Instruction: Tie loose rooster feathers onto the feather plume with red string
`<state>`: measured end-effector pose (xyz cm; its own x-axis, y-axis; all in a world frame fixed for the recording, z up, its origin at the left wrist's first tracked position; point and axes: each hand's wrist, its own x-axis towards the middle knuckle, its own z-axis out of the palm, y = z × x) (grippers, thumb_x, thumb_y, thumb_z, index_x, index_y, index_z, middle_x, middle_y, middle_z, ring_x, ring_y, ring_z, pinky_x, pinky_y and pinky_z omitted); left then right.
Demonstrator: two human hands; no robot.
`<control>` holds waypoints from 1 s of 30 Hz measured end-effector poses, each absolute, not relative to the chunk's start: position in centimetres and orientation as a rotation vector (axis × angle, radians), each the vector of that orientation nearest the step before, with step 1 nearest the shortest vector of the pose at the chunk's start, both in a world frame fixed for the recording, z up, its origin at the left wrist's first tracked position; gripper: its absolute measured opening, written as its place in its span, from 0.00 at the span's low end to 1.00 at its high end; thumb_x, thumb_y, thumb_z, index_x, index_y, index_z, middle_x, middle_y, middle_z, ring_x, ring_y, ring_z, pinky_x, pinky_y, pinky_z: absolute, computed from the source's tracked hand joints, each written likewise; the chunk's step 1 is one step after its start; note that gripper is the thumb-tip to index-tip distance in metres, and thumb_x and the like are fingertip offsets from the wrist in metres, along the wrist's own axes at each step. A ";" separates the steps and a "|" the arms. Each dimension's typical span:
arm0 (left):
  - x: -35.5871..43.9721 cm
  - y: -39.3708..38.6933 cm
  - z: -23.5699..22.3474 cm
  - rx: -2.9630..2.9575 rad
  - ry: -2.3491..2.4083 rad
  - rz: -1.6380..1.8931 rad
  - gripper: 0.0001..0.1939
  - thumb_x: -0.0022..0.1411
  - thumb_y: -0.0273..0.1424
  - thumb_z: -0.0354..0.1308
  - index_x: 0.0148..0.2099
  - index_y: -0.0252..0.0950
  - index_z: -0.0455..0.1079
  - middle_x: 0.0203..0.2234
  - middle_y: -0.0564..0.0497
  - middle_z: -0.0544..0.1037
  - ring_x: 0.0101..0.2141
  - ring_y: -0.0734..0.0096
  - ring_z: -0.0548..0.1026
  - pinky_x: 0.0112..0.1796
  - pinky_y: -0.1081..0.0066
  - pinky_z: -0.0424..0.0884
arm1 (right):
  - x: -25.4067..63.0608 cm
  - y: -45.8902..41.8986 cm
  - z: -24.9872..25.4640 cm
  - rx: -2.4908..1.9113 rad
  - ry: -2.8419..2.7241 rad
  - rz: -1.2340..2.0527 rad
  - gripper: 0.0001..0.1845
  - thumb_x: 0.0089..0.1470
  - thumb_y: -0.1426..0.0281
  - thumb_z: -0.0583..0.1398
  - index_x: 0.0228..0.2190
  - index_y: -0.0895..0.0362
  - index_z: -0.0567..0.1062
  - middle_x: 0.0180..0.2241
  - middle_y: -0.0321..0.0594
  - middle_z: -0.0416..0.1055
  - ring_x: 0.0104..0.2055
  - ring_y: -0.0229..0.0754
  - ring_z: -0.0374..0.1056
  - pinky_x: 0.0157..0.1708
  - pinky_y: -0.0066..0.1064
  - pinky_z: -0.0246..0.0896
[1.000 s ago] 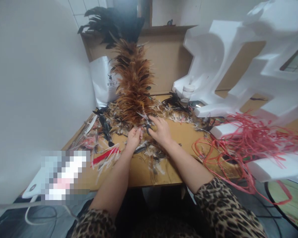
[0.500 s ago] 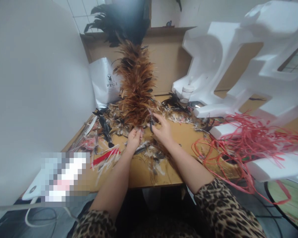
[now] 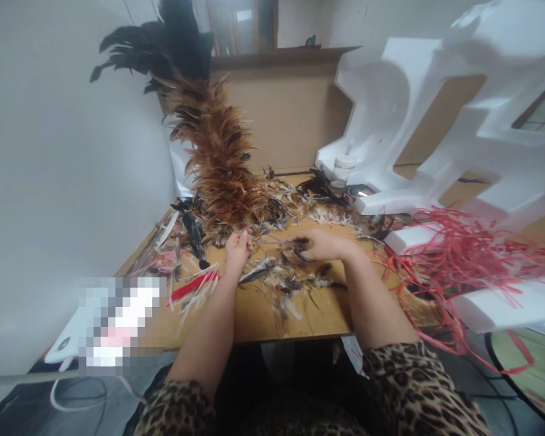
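Observation:
A feather duster (image 3: pixel 218 160), brown along its length with black plumes at the top, leans up and to the left over the table. My left hand (image 3: pixel 238 248) is closed around its lower end; the fingers hide what lies inside the grip. To the right, my right hand (image 3: pixel 320 245) has its fingers through the black handles of a pair of scissors (image 3: pixel 272 240). The blades point left, a little short of my left hand, and look slightly apart. Loose feathers (image 3: pixel 284 281) lie on the table just below both hands.
Heaped feather scraps (image 3: pixel 300 197) line the table's back. White foam shapes (image 3: pixel 390 91) and tangled red strips (image 3: pixel 472 254) take up the right. A clear jar (image 3: pixel 343 171) stands near the cardboard panel (image 3: pixel 286 115). Red and white strips (image 3: pixel 193 287) lie left, by a white wall (image 3: pixel 72 151).
The duster's top has swung left, and my left hand has shifted slightly left. My right hand, with the scissors, has moved right and down, away from the feathers; the blades now point left.

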<state>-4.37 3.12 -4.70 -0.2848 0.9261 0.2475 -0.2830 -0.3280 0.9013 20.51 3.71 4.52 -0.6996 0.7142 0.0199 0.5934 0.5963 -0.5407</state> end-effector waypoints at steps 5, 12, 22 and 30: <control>-4.3 2.9 -4.3 1.049 0.959 1.757 0.20 0.50 0.46 0.62 0.34 0.33 0.68 0.15 0.58 0.64 0.15 0.83 0.61 0.17 0.79 0.55 | 20.4 2.4 5.6 -0.976 -2.704 0.682 0.24 0.43 0.70 0.61 0.46 0.52 0.76 0.41 0.38 0.76 0.40 0.42 0.71 0.42 0.30 0.63; -4.2 2.7 -4.0 1.036 0.964 1.739 0.21 0.49 0.46 0.63 0.34 0.33 0.67 0.15 0.58 0.64 0.15 0.82 0.61 0.17 0.79 0.55 | 22.2 2.5 6.1 -1.026 -2.698 0.477 0.25 0.41 0.72 0.61 0.45 0.50 0.76 0.40 0.36 0.76 0.39 0.44 0.71 0.39 0.31 0.64; -3.8 2.0 -3.4 1.037 0.978 1.695 0.22 0.48 0.47 0.63 0.34 0.32 0.69 0.17 0.54 0.70 0.15 0.82 0.62 0.16 0.80 0.55 | 19.6 2.7 3.4 -0.995 -2.341 0.373 0.27 0.45 0.72 0.58 0.50 0.57 0.71 0.48 0.43 0.71 0.49 0.45 0.66 0.50 0.36 0.59; -3.2 1.2 -2.1 1.046 0.843 1.615 0.20 0.53 0.46 0.59 0.33 0.32 0.69 0.27 0.45 0.77 0.14 0.84 0.57 0.11 0.80 0.42 | 14.1 3.1 -0.7 -0.974 -2.182 0.011 0.29 0.48 0.68 0.58 0.54 0.56 0.66 0.50 0.49 0.65 0.53 0.50 0.58 0.53 0.42 0.51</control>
<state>-3.24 1.16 -2.07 -0.1327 0.9641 0.2301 -0.3624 -0.2633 0.8941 14.06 3.11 -0.69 -0.4426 0.6470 0.6209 0.6408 0.7126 -0.2857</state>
